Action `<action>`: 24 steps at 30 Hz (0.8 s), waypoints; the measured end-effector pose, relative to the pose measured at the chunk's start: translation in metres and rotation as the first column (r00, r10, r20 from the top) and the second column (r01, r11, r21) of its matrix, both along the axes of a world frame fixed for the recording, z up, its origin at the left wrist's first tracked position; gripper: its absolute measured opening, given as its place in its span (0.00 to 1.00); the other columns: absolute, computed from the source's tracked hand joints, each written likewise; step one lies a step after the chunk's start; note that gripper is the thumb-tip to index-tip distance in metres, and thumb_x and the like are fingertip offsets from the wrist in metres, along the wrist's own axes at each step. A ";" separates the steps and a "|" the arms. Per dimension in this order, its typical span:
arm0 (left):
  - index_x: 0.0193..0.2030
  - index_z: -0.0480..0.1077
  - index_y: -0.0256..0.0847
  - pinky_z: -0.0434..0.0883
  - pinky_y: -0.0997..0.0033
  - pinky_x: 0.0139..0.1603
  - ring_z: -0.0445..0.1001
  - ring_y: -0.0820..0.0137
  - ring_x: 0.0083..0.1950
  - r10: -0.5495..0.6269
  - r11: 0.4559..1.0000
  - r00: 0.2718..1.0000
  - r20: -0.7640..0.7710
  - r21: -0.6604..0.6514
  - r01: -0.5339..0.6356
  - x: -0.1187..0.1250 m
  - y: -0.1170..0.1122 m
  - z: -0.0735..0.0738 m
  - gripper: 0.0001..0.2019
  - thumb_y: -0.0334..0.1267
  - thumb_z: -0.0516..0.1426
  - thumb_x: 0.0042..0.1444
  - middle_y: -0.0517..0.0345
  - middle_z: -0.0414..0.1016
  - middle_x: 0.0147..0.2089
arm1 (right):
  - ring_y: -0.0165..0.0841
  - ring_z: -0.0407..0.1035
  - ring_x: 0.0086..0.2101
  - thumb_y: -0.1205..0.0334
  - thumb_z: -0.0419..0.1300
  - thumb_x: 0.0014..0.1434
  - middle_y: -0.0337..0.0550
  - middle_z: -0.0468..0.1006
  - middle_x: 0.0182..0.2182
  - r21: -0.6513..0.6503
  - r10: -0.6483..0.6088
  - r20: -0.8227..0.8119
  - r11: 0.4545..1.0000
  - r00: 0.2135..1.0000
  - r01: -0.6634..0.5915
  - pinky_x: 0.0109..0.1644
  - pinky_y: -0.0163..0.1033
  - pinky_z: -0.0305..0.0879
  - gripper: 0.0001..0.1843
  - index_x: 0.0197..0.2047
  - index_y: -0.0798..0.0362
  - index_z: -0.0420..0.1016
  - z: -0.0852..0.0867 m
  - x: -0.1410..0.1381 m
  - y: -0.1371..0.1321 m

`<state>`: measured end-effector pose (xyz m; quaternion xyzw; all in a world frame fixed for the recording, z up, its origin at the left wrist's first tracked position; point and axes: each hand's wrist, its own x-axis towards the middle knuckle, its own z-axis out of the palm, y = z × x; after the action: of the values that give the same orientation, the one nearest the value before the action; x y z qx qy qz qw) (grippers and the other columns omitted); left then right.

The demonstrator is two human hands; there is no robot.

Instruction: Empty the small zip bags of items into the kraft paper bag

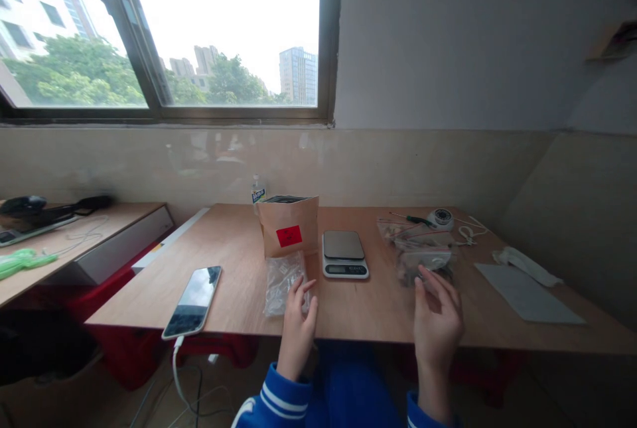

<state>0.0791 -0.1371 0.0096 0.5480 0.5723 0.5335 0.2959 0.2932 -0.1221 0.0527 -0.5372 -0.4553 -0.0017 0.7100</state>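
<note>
At far left on the plywood-topped table (233,229), a white-edged phone with a dark glossy screen (194,302) lies on a charging cable. Next, a brown paper bag with a red label (287,217) stands upright, its top opened, so that step looks done. Against its foot lies a crumpled clear plastic bag (281,285); the left hand (297,325) is at its near right edge, fingers loosely bent and gripping nothing visible, though contact is unclear. Then comes a white digital scale with a grey metal plate (344,255), apart from both hands and seemingly not in use yet. Farther right, clear zip-lock bags with darker contents (423,257) lie behind the right hand (438,322), whose thumb and fingertips nearly meet; whether they pinch anything cannot be told. With contents remaining in those bags, the handling looks only part-way along.
</note>
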 end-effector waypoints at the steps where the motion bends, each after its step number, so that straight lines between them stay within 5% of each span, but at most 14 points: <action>1: 0.53 0.68 0.44 0.59 0.48 0.62 0.56 0.56 0.66 -0.017 1.000 1.000 0.010 0.006 0.017 0.000 -0.001 0.003 0.17 0.44 0.51 0.59 0.46 0.59 0.63 | 0.39 0.70 0.44 0.54 0.59 0.57 0.51 0.74 0.42 -0.002 0.039 -0.036 0.999 0.999 -0.039 0.48 0.46 0.69 0.15 0.42 0.55 0.77 0.008 -0.005 -0.005; 3: 0.57 0.64 0.45 0.56 0.49 0.64 0.54 0.58 0.67 -0.038 0.999 0.999 0.024 0.038 0.037 0.000 -0.005 0.011 0.20 0.45 0.52 0.59 0.48 0.57 0.65 | 0.37 0.71 0.41 0.56 0.61 0.55 0.47 0.76 0.39 -0.016 0.191 -0.127 0.981 0.973 -0.194 0.46 0.44 0.70 0.12 0.39 0.53 0.77 0.018 -0.016 -0.014; 6: 0.61 0.60 0.47 0.53 0.52 0.66 0.52 0.59 0.68 -0.044 0.993 0.998 0.037 0.116 0.039 0.000 -0.011 0.026 0.25 0.46 0.55 0.57 0.51 0.55 0.66 | 0.34 0.72 0.36 0.58 0.64 0.52 0.43 0.76 0.35 -0.001 0.463 -0.244 0.879 0.852 -0.478 0.41 0.40 0.70 0.10 0.37 0.53 0.75 0.023 -0.032 -0.020; 9: 0.55 0.66 0.44 0.65 0.60 0.57 0.68 0.62 0.56 -0.108 0.991 0.990 0.095 0.087 0.100 -0.003 -0.016 0.037 0.21 0.47 0.56 0.56 0.51 0.69 0.55 | 0.33 0.72 0.34 0.59 0.64 0.52 0.42 0.76 0.33 0.018 0.597 -0.328 0.779 0.732 -0.627 0.38 0.38 0.70 0.09 0.37 0.52 0.74 0.018 -0.046 -0.016; 11: 0.47 0.71 0.41 0.71 0.67 0.42 0.73 0.68 0.39 -0.149 0.989 0.974 0.173 0.017 0.148 -0.006 -0.016 0.039 0.17 0.48 0.57 0.54 0.54 0.74 0.41 | 0.35 0.73 0.35 0.57 0.62 0.54 0.43 0.77 0.35 -0.006 0.594 -0.367 0.768 0.716 -0.640 0.40 0.41 0.70 0.12 0.41 0.52 0.72 0.013 -0.054 -0.010; 13: 0.42 0.71 0.38 0.70 0.73 0.31 0.72 0.71 0.31 -0.110 0.993 0.955 0.274 -0.019 0.119 -0.008 -0.014 0.038 0.17 0.49 0.59 0.52 0.58 0.72 0.32 | 0.39 0.71 0.43 0.55 0.61 0.54 0.48 0.75 0.42 -0.057 0.512 -0.320 0.829 0.797 -0.556 0.47 0.46 0.68 0.17 0.45 0.52 0.71 0.006 -0.061 -0.003; 15: 0.42 0.70 0.38 0.70 0.75 0.29 0.72 0.71 0.32 -0.019 0.999 0.930 0.366 -0.018 0.027 -0.008 -0.011 0.036 0.19 0.49 0.61 0.49 0.58 0.71 0.32 | 0.44 0.63 0.53 0.51 0.62 0.51 0.53 0.70 0.50 -0.118 0.347 -0.211 0.919 0.914 -0.377 0.56 0.52 0.60 0.21 0.46 0.53 0.72 0.001 -0.071 0.002; 17: 0.48 0.68 0.39 0.71 0.73 0.32 0.73 0.69 0.36 0.020 1.000 0.915 0.404 -0.010 -0.017 -0.006 -0.010 0.037 0.22 0.49 0.61 0.49 0.57 0.72 0.35 | 0.46 0.61 0.54 0.48 0.63 0.49 0.54 0.70 0.50 -0.206 0.278 -0.151 0.930 0.949 -0.305 0.58 0.53 0.57 0.21 0.41 0.54 0.74 -0.003 -0.082 0.002; 19: 0.52 0.67 0.41 0.73 0.69 0.39 0.74 0.68 0.40 -0.022 1.000 0.930 0.368 0.017 0.017 -0.002 -0.009 0.039 0.23 0.47 0.60 0.50 0.54 0.73 0.40 | 0.44 0.68 0.47 0.45 0.59 0.53 0.52 0.74 0.43 -0.294 0.434 -0.247 0.819 0.866 -0.494 0.52 0.50 0.64 0.20 0.38 0.53 0.73 -0.004 -0.094 -0.001; 21: 0.53 0.67 0.42 0.72 0.66 0.45 0.73 0.67 0.43 -0.098 0.994 0.955 0.282 0.065 0.082 0.003 -0.011 0.042 0.20 0.45 0.58 0.53 0.52 0.73 0.45 | 0.39 0.73 0.39 0.44 0.55 0.57 0.48 0.77 0.38 -0.280 0.604 -0.402 0.635 0.688 -0.720 0.43 0.44 0.70 0.19 0.40 0.52 0.71 -0.002 -0.104 -0.006; 22: 0.53 0.67 0.43 0.71 0.66 0.47 0.72 0.67 0.45 -0.133 0.989 0.964 0.232 0.094 0.114 0.006 -0.012 0.043 0.19 0.44 0.57 0.55 0.52 0.72 0.47 | 0.38 0.74 0.37 0.45 0.55 0.57 0.47 0.78 0.36 -0.248 0.633 -0.454 0.586 0.626 -0.772 0.40 0.42 0.71 0.19 0.40 0.52 0.70 -0.001 -0.107 -0.008; 24: 0.56 0.65 0.44 0.69 0.64 0.52 0.71 0.67 0.48 -0.200 0.973 0.970 0.136 0.146 0.180 0.010 -0.015 0.044 0.20 0.41 0.56 0.57 0.52 0.71 0.51 | 0.37 0.75 0.37 0.46 0.58 0.55 0.45 0.79 0.36 -0.197 0.617 -0.492 0.608 0.614 -0.769 0.39 0.40 0.72 0.18 0.41 0.52 0.69 0.001 -0.110 -0.010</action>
<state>0.0891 -0.1518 0.0537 0.5770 0.4565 0.5792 0.3510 0.1837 -0.1316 0.0542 -0.4318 -0.4760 0.4727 0.6029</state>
